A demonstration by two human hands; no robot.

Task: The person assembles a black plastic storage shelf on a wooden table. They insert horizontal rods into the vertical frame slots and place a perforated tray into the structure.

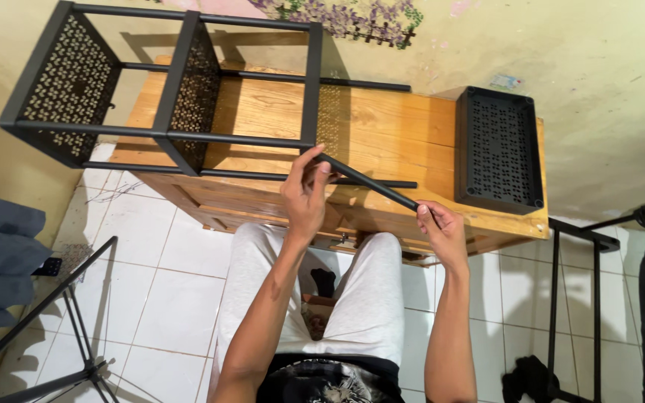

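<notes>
A black metal rack frame [166, 97] with perforated side panels lies on its side across a wooden table [382, 127]. My left hand [304, 195] pinches the upper end of a loose black metal bar [371, 185], right at the frame's near rail. My right hand [440, 231] grips the bar's lower end near the table's front edge. The bar slants down to the right between both hands.
A black perforated tray panel [499, 149] lies at the table's right end. A black metal stand [576, 298] is on the floor at right, a tripod [61, 321] on the white tiles at left. My legs in light trousers are under the table edge.
</notes>
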